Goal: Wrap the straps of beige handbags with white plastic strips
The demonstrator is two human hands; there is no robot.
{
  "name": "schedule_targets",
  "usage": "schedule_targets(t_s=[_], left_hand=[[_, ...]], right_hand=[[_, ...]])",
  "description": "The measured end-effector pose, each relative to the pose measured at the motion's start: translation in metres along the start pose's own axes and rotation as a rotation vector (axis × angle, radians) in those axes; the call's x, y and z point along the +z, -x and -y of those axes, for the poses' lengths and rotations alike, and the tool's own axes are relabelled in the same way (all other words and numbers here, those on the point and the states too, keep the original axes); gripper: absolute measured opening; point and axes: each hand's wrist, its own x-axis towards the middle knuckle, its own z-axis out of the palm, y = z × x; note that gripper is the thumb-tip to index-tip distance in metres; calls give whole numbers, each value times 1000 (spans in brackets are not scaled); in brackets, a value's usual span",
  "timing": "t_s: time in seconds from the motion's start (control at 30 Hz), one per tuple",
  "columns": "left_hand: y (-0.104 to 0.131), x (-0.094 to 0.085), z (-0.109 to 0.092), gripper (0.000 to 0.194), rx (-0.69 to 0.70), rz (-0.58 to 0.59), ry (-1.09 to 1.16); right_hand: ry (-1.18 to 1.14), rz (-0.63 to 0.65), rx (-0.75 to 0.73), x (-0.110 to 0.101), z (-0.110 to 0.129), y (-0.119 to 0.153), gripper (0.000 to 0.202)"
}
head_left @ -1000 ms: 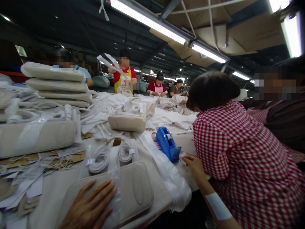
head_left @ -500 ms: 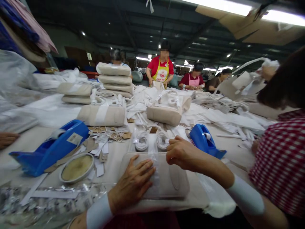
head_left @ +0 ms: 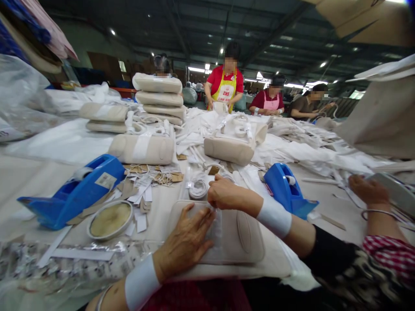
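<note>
A beige bag point(head_left: 231, 242) lies flat before me with a translucent white strip across its middle. My left hand point(head_left: 186, 237) rests on its left part, fingers spread and fingertips at the strip. At the bag's top edge, my right hand point(head_left: 225, 192) has its fingers pinched together over the strip; what is between them is too small to make out. A coiled pale strap point(head_left: 197, 188) lies just beyond the bag, left of my right hand. Another coil is mostly hidden behind that hand.
Blue tape dispensers stand at left point(head_left: 81, 190) and right point(head_left: 283, 185). Near the left one are a round dish point(head_left: 110, 219) and paper tags point(head_left: 142, 194). Stacked bags point(head_left: 158, 97) stand farther back. A co-worker's hand point(head_left: 369, 190) is at the right; other people work beyond.
My right hand has moved left to the strip, beside my left fingertips. The co-worker at the right has shifted, and a large beige piece now hangs at the upper right.
</note>
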Motion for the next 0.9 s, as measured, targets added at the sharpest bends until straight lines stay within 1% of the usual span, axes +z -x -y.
schedule_targets(t_s=[0.13, 0.23, 0.3, 0.43, 0.5, 0.53, 0.57, 0.63, 0.67, 0.7, 0.77, 0.83, 0.9], left_hand=[[-1, -3, 0, 49, 12, 45, 47], [-1, -4, 0, 48, 14, 64, 83], [-1, -3, 0, 47, 16, 68, 93], [-1, -4, -1, 45, 20, 67, 95], [-2, -4, -1, 44, 20, 63, 91], [-3, -4, -2, 44, 19, 60, 87], [-4, -4, -2, 43, 19, 58, 84], [-5, -5, -2, 42, 21, 58, 80], [-5, -5, -2, 42, 22, 59, 78], [-5, -5, -1, 42, 24, 60, 75], [-4, -5, -1, 43, 29, 65, 59], [-4, -4, 0, 46, 45, 78, 27], [-3, -3, 2, 49, 68, 98, -9]], right_hand=[[50, -45, -20, 7, 2, -2, 17], [145, -138, -46, 15, 4, -4, 15], [186, -196, -51, 20, 7, -3, 18], [222, -252, -56, 24, 11, -2, 25], [240, -278, -38, 24, 9, -4, 19], [246, -278, -24, 23, 7, -6, 15], [244, -263, -12, 22, 3, -9, 20], [211, -189, -6, 19, -6, -16, 42], [177, -151, -3, 18, -12, -19, 48], [138, -123, 3, 17, -17, -23, 48], [67, -105, 40, 17, -29, -29, 40], [24, -125, 106, 18, -39, -34, 31], [3, -181, 193, 18, -45, -37, 25]])
